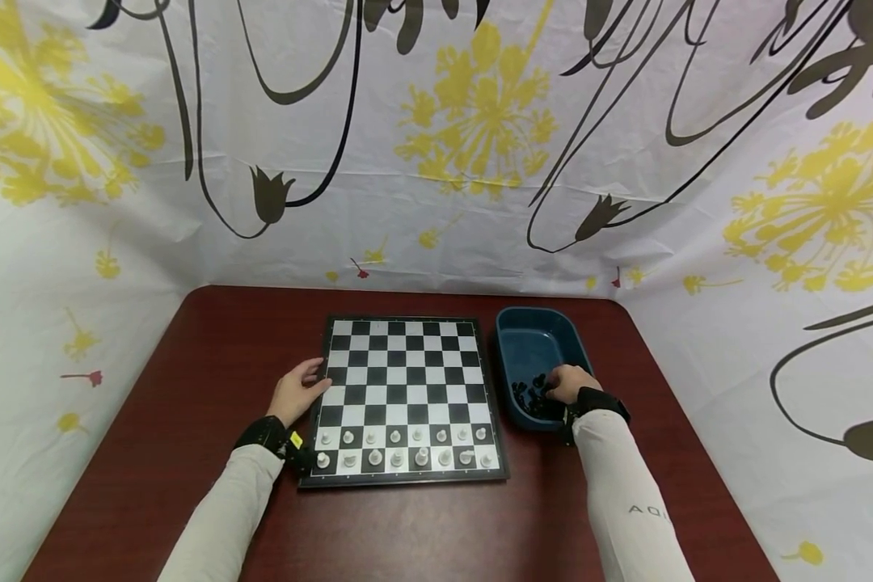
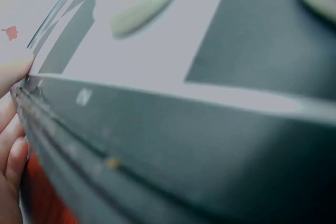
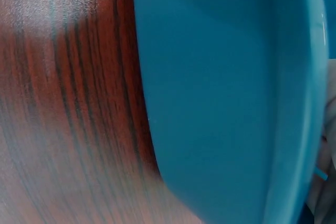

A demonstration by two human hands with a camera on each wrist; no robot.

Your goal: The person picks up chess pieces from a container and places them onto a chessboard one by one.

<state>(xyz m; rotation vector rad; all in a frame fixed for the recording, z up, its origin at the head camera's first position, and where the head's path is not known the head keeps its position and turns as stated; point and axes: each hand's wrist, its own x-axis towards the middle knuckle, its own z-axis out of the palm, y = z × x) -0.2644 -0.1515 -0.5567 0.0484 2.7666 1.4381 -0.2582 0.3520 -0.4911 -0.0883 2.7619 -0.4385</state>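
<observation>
Down in the blue tub (image 1: 534, 339) at the right of the board, our right hand (image 1: 569, 383) sits among the black chess pieces (image 1: 529, 394), fingers curled down into the heap. Whether a piece is already pinched between them we cannot tell, since the back of the hand hides the fingertips, and the right wrist view shows only the tub's outer wall (image 3: 220, 98) against the wood. Our left hand (image 1: 298, 390) lies relaxed and flat with its fingers (image 2: 13, 150) touching the left edge of the chessboard (image 1: 405, 396), steadying it.

The black pieces are bunched at the near end of the tub, just under our right hand. On the board, the white pieces (image 1: 400, 449) already fill the two near rows; the far rows are bare squares.

To do this pick well, we judge it best to single out one piece and take it by its upper body between thumb and forefinger, rather than scooping several. We lift straight up past the tub's rim, then cross over high enough to clear the white rows. We keep the left hand pressing lightly on the board's edge so it does not slide on the dark red table (image 1: 211, 347).
</observation>
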